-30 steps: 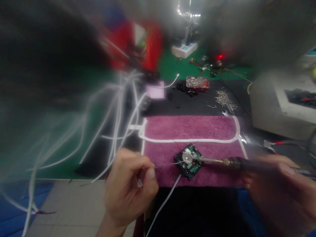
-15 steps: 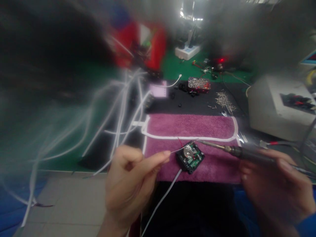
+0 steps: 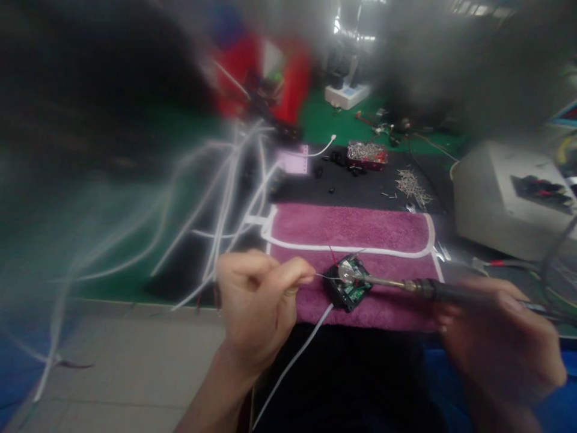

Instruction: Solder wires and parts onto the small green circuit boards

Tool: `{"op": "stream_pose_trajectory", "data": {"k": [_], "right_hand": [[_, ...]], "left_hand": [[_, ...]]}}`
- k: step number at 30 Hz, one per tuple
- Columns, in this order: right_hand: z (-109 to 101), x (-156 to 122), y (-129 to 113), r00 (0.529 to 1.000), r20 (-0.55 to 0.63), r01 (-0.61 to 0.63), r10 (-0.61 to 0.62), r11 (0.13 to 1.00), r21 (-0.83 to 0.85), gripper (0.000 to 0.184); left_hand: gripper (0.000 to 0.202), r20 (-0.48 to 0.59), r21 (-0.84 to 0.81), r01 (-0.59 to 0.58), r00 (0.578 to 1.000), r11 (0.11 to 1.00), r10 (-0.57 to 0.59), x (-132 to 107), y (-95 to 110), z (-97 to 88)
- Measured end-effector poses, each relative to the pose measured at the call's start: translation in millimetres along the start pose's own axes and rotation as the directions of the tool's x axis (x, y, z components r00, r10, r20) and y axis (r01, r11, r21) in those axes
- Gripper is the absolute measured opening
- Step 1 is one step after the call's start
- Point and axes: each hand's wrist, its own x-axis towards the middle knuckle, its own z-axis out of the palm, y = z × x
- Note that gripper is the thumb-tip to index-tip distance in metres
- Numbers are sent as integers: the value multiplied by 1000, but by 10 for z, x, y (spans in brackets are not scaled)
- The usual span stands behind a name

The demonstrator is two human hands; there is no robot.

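Note:
A small black housing with a green circuit board [image 3: 348, 285] and a round silver part lies on a purple towel [image 3: 351, 231]. A white cable [image 3: 293, 361] runs from it toward me. My left hand [image 3: 255, 310] is closed in a pinch on a thin solder wire [image 3: 325, 277] whose end reaches the board. My right hand [image 3: 491, 337] grips a soldering iron [image 3: 406, 285], its tip resting on the board beside the silver part.
A tray of small metal parts [image 3: 367, 153] and a loose heap of pins [image 3: 410, 183] sit on a black mat behind the towel. A grey-white box [image 3: 496, 198] stands at right. Several white cables [image 3: 225, 198] hang at left over the green bench.
The iron tip was on the board, lifted off to the upper right, and has come back down onto it. My left hand has moved the solder wire closer to the board.

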Motion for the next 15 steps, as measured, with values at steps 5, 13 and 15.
{"op": "stream_pose_trajectory", "data": {"k": [5,13,15], "right_hand": [[-12,-10,11,998,-51,-23,22,999,-28,26],[-1,-2,14,998,-58,-15,13,999,-40,21],[11,2,6,998,-61,-6,3,999,-52,23]], "left_hand": [[26,25,-37,-20,999,999,21,17,-22,-35],[28,46,-73,-12,999,997,15,4,-16,-24],[28,52,-77,-1,999,997,5,2,-20,-24]]}}
